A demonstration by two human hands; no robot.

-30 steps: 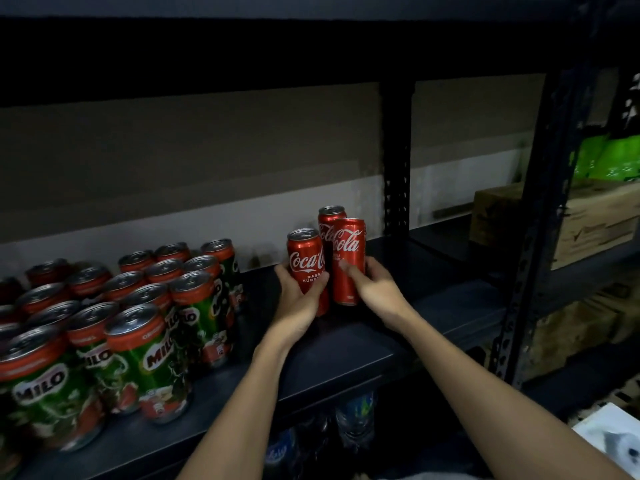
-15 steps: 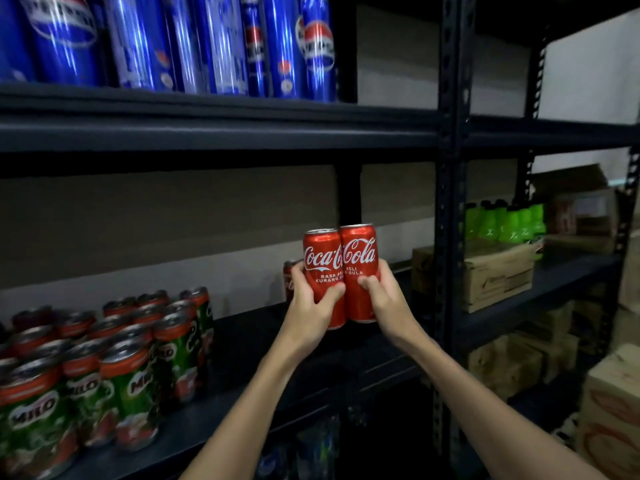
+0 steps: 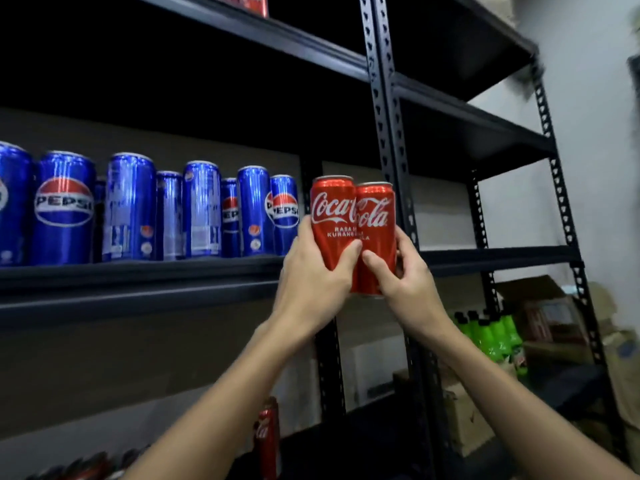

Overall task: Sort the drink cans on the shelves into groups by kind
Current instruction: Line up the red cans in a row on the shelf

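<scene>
Two red Coca-Cola cans are held upright side by side in the air, level with the Pepsi shelf. My left hand (image 3: 317, 275) grips the left Coca-Cola can (image 3: 332, 216). My right hand (image 3: 403, 275) grips the right Coca-Cola can (image 3: 375, 216). Several blue Pepsi cans (image 3: 131, 209) stand in rows on the black shelf (image 3: 138, 271) just left of the held cans. One more Coca-Cola can (image 3: 266, 434) stands on the lower shelf, partly behind my left forearm. A red can (image 3: 254, 3) shows at the top edge, on the highest shelf.
A black perforated upright post (image 3: 391, 133) rises right behind the held cans. Green bottles (image 3: 491, 334) and cardboard boxes (image 3: 547, 313) fill the right-hand rack. Tops of the Milo cans (image 3: 86, 467) show at the bottom left.
Both hands lifted the two Coca-Cola cans off the lower shelf, up to the level of the Pepsi shelf. The view tilted upward; a third Coca-Cola can stayed below.
</scene>
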